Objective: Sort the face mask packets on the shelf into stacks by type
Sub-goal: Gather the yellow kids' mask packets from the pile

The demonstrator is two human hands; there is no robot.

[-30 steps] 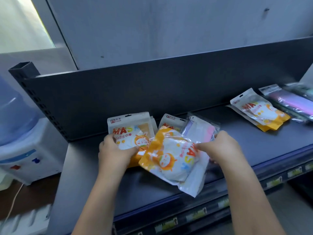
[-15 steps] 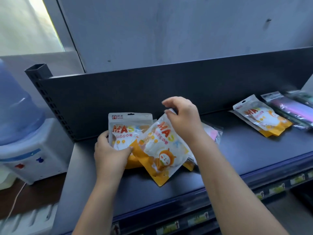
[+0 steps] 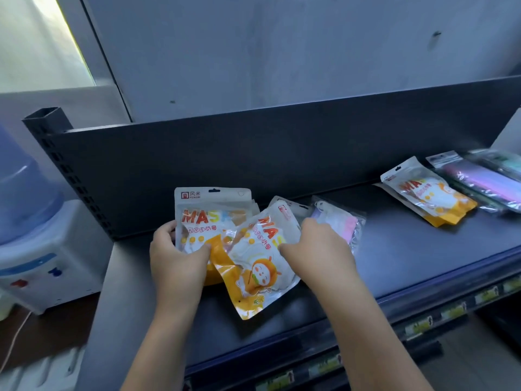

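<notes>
Since 0.5 s ago, orange packet (image 3: 262,266) lowered by right hand (image 3: 318,249) onto shelf (image 3: 423,263); now tilted, overlapping orange stack (image 3: 211,215), edge gripped. Stack clamped by left hand (image 3: 177,258). Squaring-up judged outstanding; pink packet (image 3: 342,221) just behind, unsorted.

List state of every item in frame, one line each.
left hand: grips the left orange stack at its lower left.
right hand: holds the tilted orange packet by its right edge, thumb on top.
left orange stack: squared, label showing, held.
tilted orange packet: askew across that stack, print up.
pink-white packet: lying partly behind the right hand.
right orange stack: lying on the shelf, untouched.
purple packets: lying far right, untouched.
</notes>
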